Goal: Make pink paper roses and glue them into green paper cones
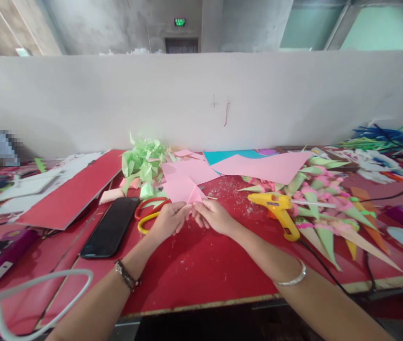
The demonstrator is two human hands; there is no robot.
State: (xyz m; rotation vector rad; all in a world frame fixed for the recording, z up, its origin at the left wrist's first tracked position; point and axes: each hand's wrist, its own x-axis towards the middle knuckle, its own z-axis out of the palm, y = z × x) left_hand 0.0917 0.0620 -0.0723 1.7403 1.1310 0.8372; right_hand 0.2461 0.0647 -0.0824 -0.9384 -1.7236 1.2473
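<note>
Both hands meet over the middle of the red table, pinching one small piece of pink paper (196, 194) that comes to a point at the top. My left hand (171, 219) is closed on its left side, and my right hand (213, 216) is closed on its right side. Directly behind the hands lie larger sheets of pink paper (178, 185). Scissors with red and yellow handles (145, 222) rest beside my left hand, their blades hidden. A yellow glue gun (276, 204) lies to the right of my right hand.
A black phone (111, 228) lies left of the scissors. Crumpled green paper (144, 158) is piled at the back. Paper cones in green and pink (315, 199) heap up at the right, with a black cord (324, 267) running past them. A white partition (173, 99) stands behind the table.
</note>
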